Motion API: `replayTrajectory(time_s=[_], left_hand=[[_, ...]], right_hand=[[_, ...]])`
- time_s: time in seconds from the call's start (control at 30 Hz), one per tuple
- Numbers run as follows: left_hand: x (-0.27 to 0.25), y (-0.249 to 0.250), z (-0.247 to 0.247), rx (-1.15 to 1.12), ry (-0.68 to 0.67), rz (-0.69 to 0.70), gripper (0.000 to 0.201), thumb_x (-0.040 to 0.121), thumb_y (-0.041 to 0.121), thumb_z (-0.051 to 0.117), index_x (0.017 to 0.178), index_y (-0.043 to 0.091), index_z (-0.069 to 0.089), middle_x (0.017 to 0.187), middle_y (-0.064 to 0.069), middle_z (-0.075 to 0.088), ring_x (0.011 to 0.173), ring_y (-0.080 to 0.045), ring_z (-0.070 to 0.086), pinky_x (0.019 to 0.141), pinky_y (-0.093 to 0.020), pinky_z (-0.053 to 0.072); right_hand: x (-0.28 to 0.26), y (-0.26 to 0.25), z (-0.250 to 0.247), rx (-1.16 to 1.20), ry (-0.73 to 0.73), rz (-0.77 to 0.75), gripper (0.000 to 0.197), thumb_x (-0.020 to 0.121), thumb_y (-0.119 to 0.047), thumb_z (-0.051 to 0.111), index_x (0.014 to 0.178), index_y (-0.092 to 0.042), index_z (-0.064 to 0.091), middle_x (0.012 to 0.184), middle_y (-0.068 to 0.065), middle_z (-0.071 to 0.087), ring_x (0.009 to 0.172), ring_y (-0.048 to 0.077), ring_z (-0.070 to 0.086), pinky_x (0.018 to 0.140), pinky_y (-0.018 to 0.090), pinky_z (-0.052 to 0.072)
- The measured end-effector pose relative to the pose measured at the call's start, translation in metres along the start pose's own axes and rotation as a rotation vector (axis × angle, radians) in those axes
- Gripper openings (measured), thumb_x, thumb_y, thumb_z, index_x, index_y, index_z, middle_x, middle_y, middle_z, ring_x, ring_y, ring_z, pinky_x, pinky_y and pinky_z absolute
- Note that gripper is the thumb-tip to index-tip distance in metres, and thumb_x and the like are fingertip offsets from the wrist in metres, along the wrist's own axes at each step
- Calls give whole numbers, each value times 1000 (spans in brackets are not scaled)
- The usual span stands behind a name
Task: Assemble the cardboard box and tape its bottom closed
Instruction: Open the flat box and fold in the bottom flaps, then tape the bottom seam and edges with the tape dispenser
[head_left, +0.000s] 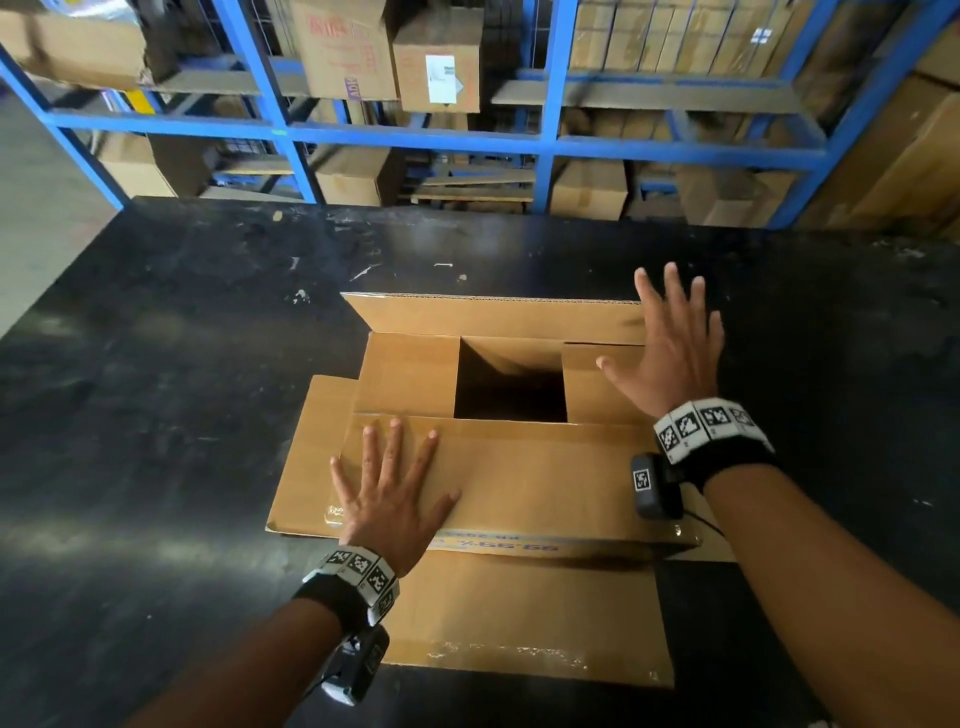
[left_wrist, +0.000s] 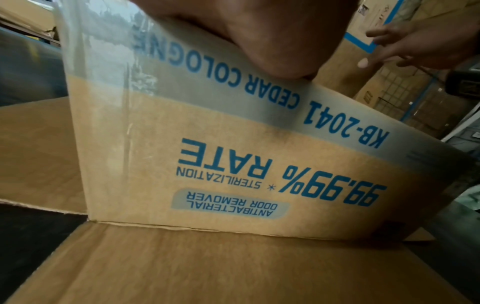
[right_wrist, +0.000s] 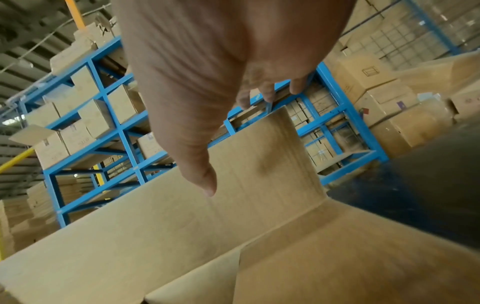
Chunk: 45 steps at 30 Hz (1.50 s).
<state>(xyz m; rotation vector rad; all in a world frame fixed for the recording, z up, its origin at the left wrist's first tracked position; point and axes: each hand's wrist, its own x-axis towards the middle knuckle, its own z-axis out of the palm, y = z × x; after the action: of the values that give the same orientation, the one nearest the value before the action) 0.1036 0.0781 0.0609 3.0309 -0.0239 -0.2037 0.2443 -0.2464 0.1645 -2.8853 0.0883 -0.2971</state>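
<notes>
Now the cardboard box (head_left: 498, 483) stands on the black tabletop (head_left: 156, 395); left hand (head_left: 392, 501) presses its near flap with flat, spread fingers, right hand (head_left: 670, 353) hovers open-fingered over the far right corner.

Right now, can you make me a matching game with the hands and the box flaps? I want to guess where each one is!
Things:
1. left hand
2. right hand
3. far flap
4. table

Places or states:
A. standing up at the back of the box
B. black, under the box
C. pressed flat on the near flap
D. fingers spread above the box's right end

Pairs: 1-C, 2-D, 3-A, 4-B
</notes>
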Motion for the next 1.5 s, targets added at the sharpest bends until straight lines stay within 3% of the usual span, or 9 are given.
replayTrajectory(time_s=[0.23, 0.33, 0.47, 0.6, 0.73, 0.87, 1.07, 1.27, 1.5], left_hand=[[0, -2, -1, -8, 3, 4, 81, 89, 84, 1, 158, 46, -16, 172, -1, -17, 157, -34, -19, 118, -76, 0], [0, -3, 1, -11, 12, 5, 81, 89, 84, 0, 158, 46, -15, 172, -1, -17, 157, -34, -18, 117, -76, 0], [0, -4, 1, -13, 14, 19, 80, 90, 84, 3, 158, 46, -15, 172, -1, -18, 157, -34, -19, 117, -77, 3], [0, -1, -2, -4, -8, 6, 82, 88, 86, 4, 158, 47, -14, 173, -3, -11, 157, -34, -19, 118, -75, -3], [13, -1, -8, -9, 68, 103, 88, 89, 83, 24, 163, 37, 11, 173, -7, 6, 159, -36, -4, 120, -73, 1], [33, 13, -5, -20, 92, 193, 88, 91, 74, 33, 164, 35, 3, 174, 0, -1, 160, -32, 0, 124, -66, 5], [38, 15, 2, -19, 105, 177, 78, 93, 72, 29, 162, 39, 15, 173, 4, 12, 160, -26, 8, 125, -61, 11], [40, 34, -3, -60, 62, 134, 76, 90, 63, 33, 161, 44, 13, 173, -2, 13, 160, -32, 5, 124, -64, 7], [29, 114, 11, -49, 39, 267, 76, 93, 60, 26, 163, 33, 15, 173, -3, 14, 160, -33, 6, 122, -67, 8]], right_hand=[[-60, 11, 22, -49, -112, -125, 73, 88, -62, 53, 150, -30, 34, 156, 2, 41, 147, 28, 31, 120, 65, 15], [-104, 21, 53, -74, -328, -124, 79, 89, -71, 37, 157, -34, 21, 169, 1, 15, 155, 26, 12, 122, 60, 10], [-117, 25, 73, -112, -367, -115, 81, 90, -74, 17, 159, -39, -5, 169, -4, -12, 156, 23, -10, 123, 57, -2], [-117, 23, 73, -139, -384, -122, 74, 93, -72, 17, 155, -46, -13, 168, -2, -16, 155, 26, -13, 122, 59, -4], [-119, 20, 77, -131, -358, -103, 73, 94, -69, 18, 156, -46, -12, 168, -2, -18, 155, 26, -15, 122, 60, -4], [-125, 20, 84, -145, -317, -91, 72, 94, -69, 16, 157, -44, -11, 168, -1, -19, 155, 26, -16, 122, 61, -3], [-126, 17, 89, -135, -244, -79, 71, 95, -68, 19, 159, -42, 0, 169, 1, -10, 156, 27, -10, 122, 61, 0], [-127, 15, 91, -97, -224, -75, 71, 95, -67, 21, 159, -43, 0, 169, 1, -11, 155, 26, -13, 122, 59, -5], [-138, 18, 72, 146, -186, -22, 62, 93, -34, 39, 155, -35, 30, 169, 0, 16, 156, 24, 5, 124, 56, 1]])
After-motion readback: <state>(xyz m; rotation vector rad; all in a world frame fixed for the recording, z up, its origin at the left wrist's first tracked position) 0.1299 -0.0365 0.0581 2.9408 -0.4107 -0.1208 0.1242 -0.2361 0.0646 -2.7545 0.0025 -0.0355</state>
